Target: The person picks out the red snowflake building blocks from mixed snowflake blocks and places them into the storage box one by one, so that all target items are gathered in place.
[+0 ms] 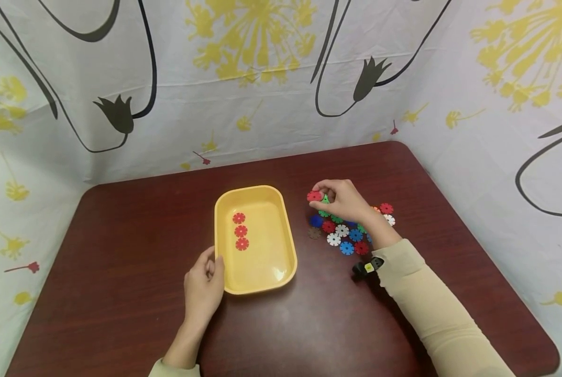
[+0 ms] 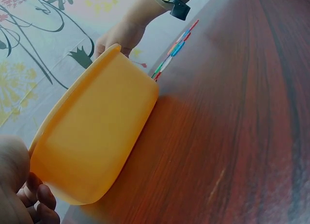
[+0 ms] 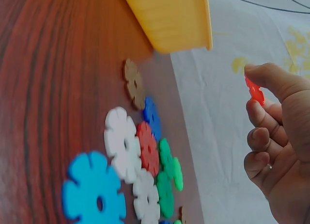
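Note:
A yellow tray (image 1: 262, 272) stands on the table, three red flower-shaped discs (image 1: 240, 230) lined up in a column inside it. My left hand (image 1: 204, 283) grips the tray's near left rim, thumb on top and fingers curled below along the outer wall. Between thumb and index finger, my right hand (image 1: 344, 200) pinches another red flower-shaped disc (image 3: 255, 91), held above the table. Beneath that hand and its forearm spreads a pile of flower-shaped discs in blue, white (image 1: 334, 239), green, red and brown (image 3: 134, 84); the forearm hides part of it.
The dark red-brown table (image 1: 134, 272) has rounded corners. Patterned white cloth (image 1: 271, 120) rises behind it and along both sides. A black wrist camera (image 1: 366, 268) sits at the right sleeve cuff, just nearer than the pile.

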The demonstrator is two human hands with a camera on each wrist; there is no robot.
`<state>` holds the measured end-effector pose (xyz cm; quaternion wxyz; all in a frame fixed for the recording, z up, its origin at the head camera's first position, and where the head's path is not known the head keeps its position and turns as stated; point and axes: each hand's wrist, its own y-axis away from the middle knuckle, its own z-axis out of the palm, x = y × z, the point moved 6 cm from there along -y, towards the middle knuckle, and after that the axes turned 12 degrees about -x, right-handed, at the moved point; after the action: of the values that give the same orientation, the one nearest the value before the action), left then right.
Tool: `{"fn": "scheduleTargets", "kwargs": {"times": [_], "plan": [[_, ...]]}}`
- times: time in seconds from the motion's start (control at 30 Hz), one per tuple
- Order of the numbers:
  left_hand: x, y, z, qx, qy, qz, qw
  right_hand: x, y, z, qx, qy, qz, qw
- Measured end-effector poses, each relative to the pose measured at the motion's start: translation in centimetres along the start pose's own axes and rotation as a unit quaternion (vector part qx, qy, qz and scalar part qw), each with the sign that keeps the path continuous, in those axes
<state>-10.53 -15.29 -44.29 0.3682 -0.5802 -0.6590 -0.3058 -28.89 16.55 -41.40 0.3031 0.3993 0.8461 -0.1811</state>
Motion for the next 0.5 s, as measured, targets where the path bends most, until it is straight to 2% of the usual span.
{"fn": "scheduleTargets", "kwargs": {"times": [0.3, 0.5], "plan": [[-0.1, 0.0, 0.1, 0.001, -0.001, 0.006, 1.0, -1.7, -0.5, 0.7, -0.014, -0.027, -0.01, 0.9995], [-0.2, 0.0, 0.1, 0.004, -0.003, 0.003, 1.0, -3.0, -0.8, 1.1, -0.012, -0.035, -0.036, 0.9987]]}}
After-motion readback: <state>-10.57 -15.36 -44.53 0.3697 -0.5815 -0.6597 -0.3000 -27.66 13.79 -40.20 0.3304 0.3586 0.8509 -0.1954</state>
